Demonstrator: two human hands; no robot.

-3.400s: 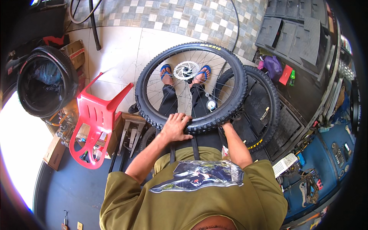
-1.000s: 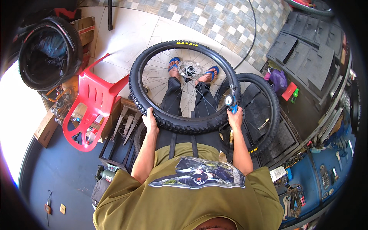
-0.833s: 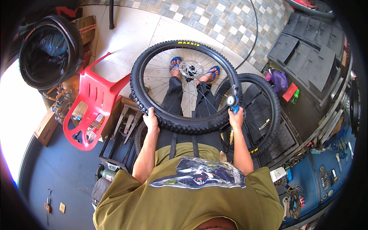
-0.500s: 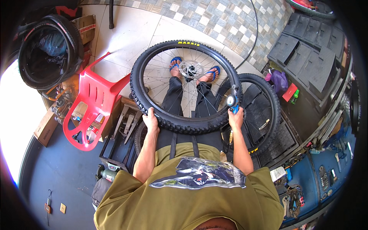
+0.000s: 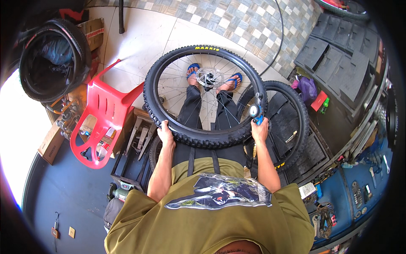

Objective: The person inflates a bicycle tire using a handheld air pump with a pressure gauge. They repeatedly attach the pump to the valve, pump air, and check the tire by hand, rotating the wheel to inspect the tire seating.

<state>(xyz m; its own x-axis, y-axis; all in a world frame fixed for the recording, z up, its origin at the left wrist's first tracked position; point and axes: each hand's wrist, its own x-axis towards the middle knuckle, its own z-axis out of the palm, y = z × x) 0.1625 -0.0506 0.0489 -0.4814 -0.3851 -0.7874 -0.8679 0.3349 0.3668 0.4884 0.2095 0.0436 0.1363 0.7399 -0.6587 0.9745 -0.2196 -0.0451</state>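
A bicycle wheel [image 5: 198,139] with a black knobby tyre and a disc rotor [image 5: 210,78] at its hub is held before my body, its lower edge near my lap. My left hand [image 5: 166,134] is closed on the tyre at the lower left. At the lower right, my right hand [image 5: 260,130] wraps round a blue tyre inflator [image 5: 258,120] with a round dial gauge [image 5: 254,111], which lies against the rim. A brass hose fitting [image 5: 254,150] hangs below that hand. Whether the inflator's head sits on the valve, I cannot tell.
Another bicycle wheel [image 5: 303,114] stands close behind on the right. To the left is a red plastic chair [image 5: 100,111], with stacked tyres [image 5: 75,38] beyond. Black slatted panels [image 5: 334,63] fill the far right; a blue tool bench [image 5: 344,211] is at near right. A dark hose [image 5: 281,38] crosses the floor.
The view has shifted very slightly. Both hands keep their grips, and the wheel and inflator stay in place.
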